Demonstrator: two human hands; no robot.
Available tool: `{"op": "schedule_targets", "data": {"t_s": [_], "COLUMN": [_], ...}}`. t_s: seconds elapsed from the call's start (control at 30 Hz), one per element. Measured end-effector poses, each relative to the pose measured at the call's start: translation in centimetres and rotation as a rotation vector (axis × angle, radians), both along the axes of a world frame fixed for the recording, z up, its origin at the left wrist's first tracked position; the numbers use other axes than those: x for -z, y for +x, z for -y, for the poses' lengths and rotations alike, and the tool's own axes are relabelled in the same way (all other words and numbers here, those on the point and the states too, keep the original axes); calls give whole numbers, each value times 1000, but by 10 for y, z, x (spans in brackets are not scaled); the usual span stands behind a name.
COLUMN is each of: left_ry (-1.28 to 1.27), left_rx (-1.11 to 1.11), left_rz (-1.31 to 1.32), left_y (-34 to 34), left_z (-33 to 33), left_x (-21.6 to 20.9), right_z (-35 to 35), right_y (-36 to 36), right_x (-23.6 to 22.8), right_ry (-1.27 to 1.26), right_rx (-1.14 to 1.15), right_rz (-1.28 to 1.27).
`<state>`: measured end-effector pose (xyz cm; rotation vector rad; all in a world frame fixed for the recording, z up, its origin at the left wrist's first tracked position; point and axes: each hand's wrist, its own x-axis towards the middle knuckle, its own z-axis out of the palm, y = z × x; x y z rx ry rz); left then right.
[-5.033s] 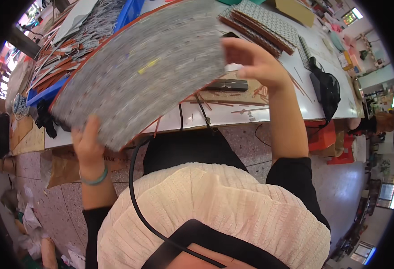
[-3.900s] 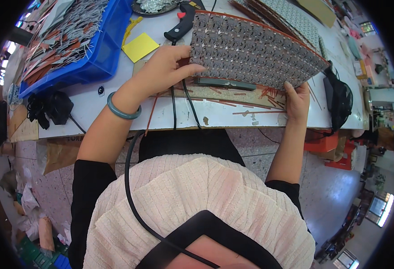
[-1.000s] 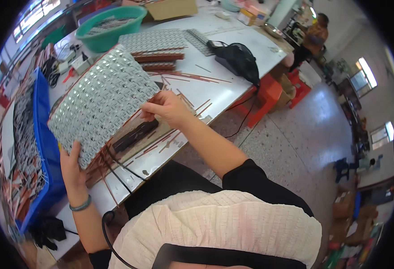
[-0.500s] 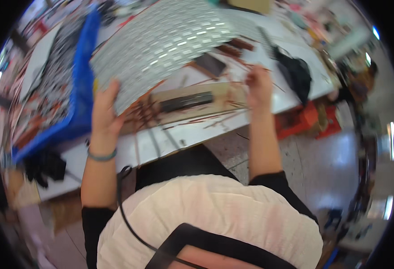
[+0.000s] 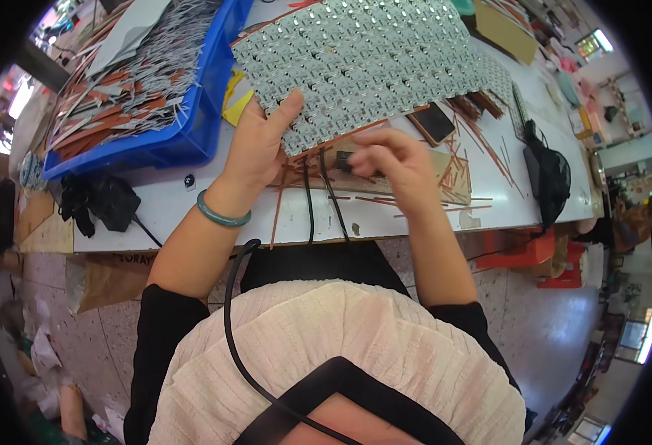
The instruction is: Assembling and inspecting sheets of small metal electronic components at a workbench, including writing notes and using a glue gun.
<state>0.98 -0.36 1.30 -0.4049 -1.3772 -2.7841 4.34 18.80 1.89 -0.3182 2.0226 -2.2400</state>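
My left hand grips the near left corner of a large pale grey circuit-board panel, its thumb on top. Rows of small metal parts cover the panel, which is held up above the table, and a reddish edge shows along its near side. Just below that near edge, my right hand has loosely bent, parted fingers; I see nothing between them. Beneath the hands lies a tan board with a dark block and thin reddish-brown strips scattered about. The panel hides part of the board.
A blue bin heaped with grey and brown strips stands on the left. At the right are a phone and a black mesh bag. Dark cords cross the table's front edge. A red stool stands beyond the table.
My view has shifted, and the panel appears further right and flatter to me. My right hand has come left toward the panel's near edge, and its fingers have loosened.
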Motion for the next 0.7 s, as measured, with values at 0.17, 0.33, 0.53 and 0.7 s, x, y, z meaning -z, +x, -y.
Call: {"op": "schedule_targets", "data": {"t_s": [0.17, 0.33, 0.53, 0.7], "left_ry": [118, 30, -215, -595], "left_rx": [175, 134, 26, 183], "left_rz": [140, 164, 1, -234], "left_y": [-2, 2, 7, 2], "left_z": [-3, -4, -7, 1], "left_x": [2, 1, 9, 5], "right_z": [14, 12, 26, -44], "right_y": [-8, -7, -16, -21], "right_x": [3, 12, 12, -32], "right_ry": [-41, -49, -202, -116], "right_rx": [80, 59, 157, 400], "right_rz": [-30, -61, -74, -406]}}
